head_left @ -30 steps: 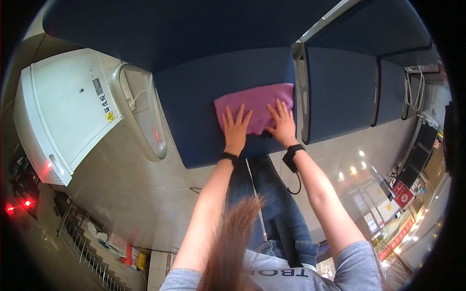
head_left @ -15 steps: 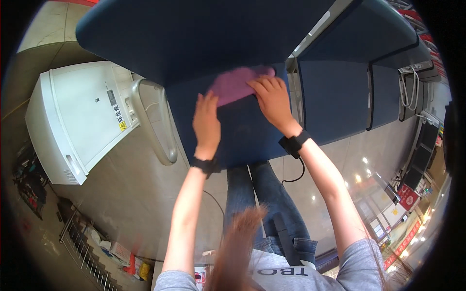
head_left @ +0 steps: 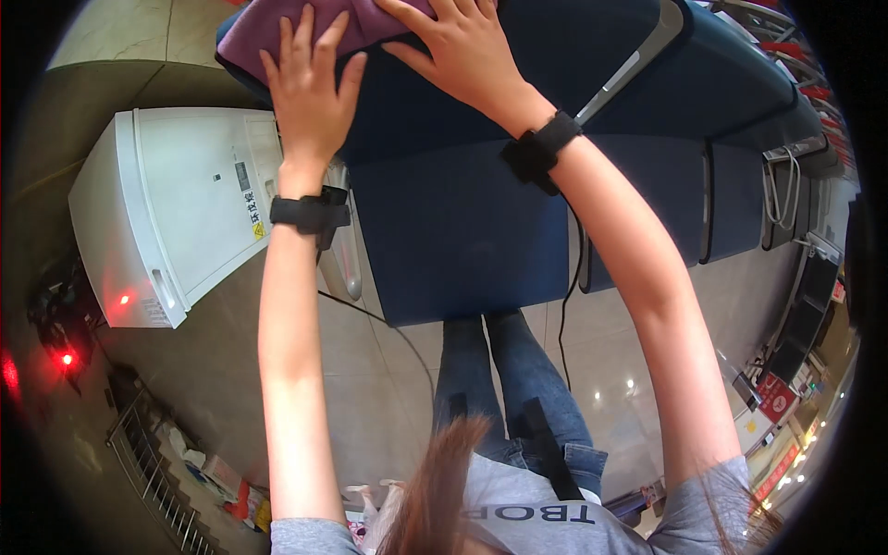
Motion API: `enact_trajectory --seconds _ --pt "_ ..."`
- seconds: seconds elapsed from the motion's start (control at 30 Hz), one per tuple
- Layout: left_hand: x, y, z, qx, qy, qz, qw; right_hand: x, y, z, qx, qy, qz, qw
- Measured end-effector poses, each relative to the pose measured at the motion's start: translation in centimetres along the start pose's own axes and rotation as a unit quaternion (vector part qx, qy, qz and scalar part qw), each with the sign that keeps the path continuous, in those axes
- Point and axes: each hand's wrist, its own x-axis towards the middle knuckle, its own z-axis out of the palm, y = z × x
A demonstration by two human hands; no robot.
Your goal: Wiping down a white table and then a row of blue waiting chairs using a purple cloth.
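Note:
A purple cloth [head_left: 245, 42] lies over the top of the dark blue seat backrest [head_left: 398, 116], and its far part runs out of the picture. My left hand [head_left: 308, 97] rests flat on the cloth with its fingers spread. To its right, my right hand [head_left: 467, 60] has its fingers apart on the cloth too, with the thumb stretched toward the left hand. Below both hands, the blue seat cushion [head_left: 462, 231] shows bare. I wear a black band on each wrist.
A white boxy appliance [head_left: 199, 176] stands left of the seat, beside a pale armrest [head_left: 347, 264]. More blue seats [head_left: 638, 199] continue to the right. A thin black cable [head_left: 564, 324] hangs from my right wrist. A metal rack [head_left: 148, 472] is at the lower left.
Both hands have moved with the purple cloth from the seat cushion up and away to the top of the backrest. The left hand's fingers are now spread wider.

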Motion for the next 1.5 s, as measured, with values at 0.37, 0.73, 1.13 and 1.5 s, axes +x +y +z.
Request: enact_trajectory --seconds 0.37,0.73,1.13,1.5 --pt "9.1 5.0 5.0 0.016 0.004 0.053 0.998 -0.9 8.2 -5.4 -0.056 -0.057 0.063 0.995" --pt "7.9 11.3 10.7 -0.084 0.042 0.076 0.993 -4.3 11.5 -5.8 -0.134 0.035 0.1 0.985" --pt "-11.4 7.2 15.8 0.069 -0.24 0.127 0.96 -22.0 10.6 2.3 -0.17 -0.263 0.05 0.948" --pt "-13.8 10.4 15.0 0.041 -0.326 0.04 0.944 -26.0 7.0 2.6 -0.089 -0.358 0.153 0.917"
